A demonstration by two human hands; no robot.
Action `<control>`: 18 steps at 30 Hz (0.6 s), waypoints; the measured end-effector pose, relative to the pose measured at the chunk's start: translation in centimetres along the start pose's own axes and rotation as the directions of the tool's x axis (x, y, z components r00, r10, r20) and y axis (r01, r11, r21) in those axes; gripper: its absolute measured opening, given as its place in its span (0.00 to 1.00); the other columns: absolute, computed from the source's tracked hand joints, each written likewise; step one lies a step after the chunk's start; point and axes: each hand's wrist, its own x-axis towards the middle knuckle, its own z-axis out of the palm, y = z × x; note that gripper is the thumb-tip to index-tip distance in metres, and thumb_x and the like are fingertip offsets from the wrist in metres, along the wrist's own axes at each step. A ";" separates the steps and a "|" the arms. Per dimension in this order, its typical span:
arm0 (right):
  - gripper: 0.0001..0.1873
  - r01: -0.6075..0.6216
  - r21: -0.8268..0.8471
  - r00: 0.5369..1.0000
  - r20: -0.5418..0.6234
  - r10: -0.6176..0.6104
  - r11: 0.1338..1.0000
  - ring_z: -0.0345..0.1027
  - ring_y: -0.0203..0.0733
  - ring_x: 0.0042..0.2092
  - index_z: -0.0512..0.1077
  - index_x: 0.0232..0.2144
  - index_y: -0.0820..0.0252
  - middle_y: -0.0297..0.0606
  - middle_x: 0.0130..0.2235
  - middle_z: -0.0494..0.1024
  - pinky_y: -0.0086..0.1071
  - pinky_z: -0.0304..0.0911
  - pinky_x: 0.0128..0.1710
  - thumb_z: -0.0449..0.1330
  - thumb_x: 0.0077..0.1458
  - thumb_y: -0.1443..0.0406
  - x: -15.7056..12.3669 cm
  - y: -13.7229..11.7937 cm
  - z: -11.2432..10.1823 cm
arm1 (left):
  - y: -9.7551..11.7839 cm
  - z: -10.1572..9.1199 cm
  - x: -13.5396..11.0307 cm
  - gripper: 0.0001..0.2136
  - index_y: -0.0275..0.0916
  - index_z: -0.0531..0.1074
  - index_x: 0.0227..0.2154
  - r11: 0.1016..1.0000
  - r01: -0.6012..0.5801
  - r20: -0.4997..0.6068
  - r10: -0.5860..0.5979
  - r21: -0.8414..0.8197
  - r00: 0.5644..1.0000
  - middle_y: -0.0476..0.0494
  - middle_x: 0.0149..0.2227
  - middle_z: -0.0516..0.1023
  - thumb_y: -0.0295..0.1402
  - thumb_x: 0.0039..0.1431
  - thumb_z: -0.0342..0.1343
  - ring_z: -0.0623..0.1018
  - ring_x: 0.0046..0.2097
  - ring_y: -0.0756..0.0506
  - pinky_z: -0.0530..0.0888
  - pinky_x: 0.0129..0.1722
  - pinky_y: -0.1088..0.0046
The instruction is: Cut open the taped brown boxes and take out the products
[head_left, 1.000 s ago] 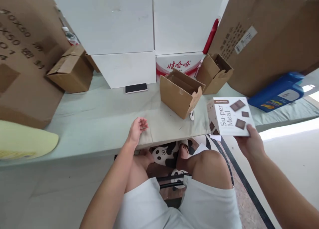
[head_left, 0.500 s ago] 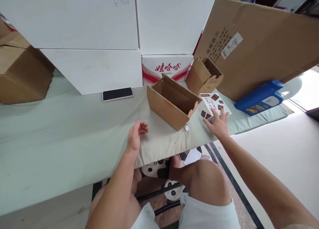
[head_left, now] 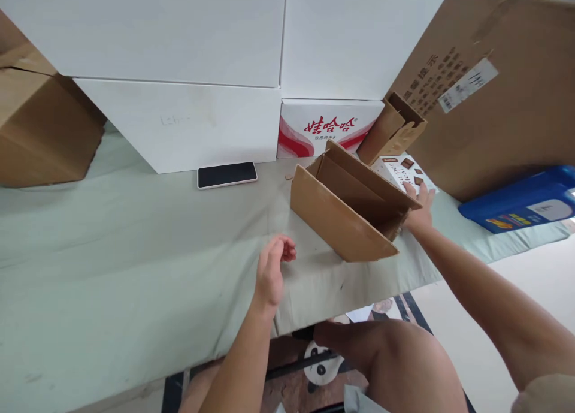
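Right hand (head_left: 420, 209) reaches behind the open carton (head_left: 332, 221), fingertips resting on the printed white box (head_left: 398, 169); its thumb is hidden, so I cannot tell whether it grips. That smooth, boxy packet sits well back from the front edge of the tabletop (head_left: 157, 269). Beside it slants the matte brown cardboard carton. Nearer that edge, the left hand (head_left: 272, 272) curls loosely, empty, over creased, pale green cloth.
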 end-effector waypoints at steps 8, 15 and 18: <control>0.38 -0.140 0.176 0.980 0.168 0.110 0.974 0.22 0.74 0.77 0.51 0.74 0.56 0.59 0.78 0.35 0.69 0.41 0.70 0.52 0.68 0.52 8.2 -5.4 -0.2 | -0.2 0.6 0.6 0.22 0.40 0.73 0.28 0.997 0.067 0.005 -0.067 -0.030 0.998 0.45 0.30 0.73 0.56 0.61 0.51 0.71 0.35 0.45 0.67 0.39 0.67; 0.51 -0.168 0.212 0.951 0.292 0.102 0.963 0.18 0.71 0.78 0.50 0.76 0.59 0.61 0.78 0.31 0.66 0.36 0.72 0.68 0.57 0.62 14.0 -9.5 -1.2 | -0.4 1.1 1.1 0.23 0.40 0.72 0.28 0.991 0.133 0.038 -0.132 -0.015 0.991 0.44 0.30 0.72 0.57 0.60 0.53 0.71 0.35 0.44 0.67 0.39 0.67; 0.47 -0.159 0.354 0.969 0.234 0.078 0.922 0.21 0.62 0.79 0.53 0.74 0.64 0.61 0.78 0.33 0.60 0.27 0.74 0.67 0.57 0.63 13.8 -10.4 -2.2 | -0.5 0.9 1.5 0.22 0.40 0.72 0.27 0.993 0.115 -0.009 -0.116 -0.040 0.993 0.45 0.29 0.73 0.56 0.60 0.52 0.71 0.35 0.45 0.67 0.38 0.68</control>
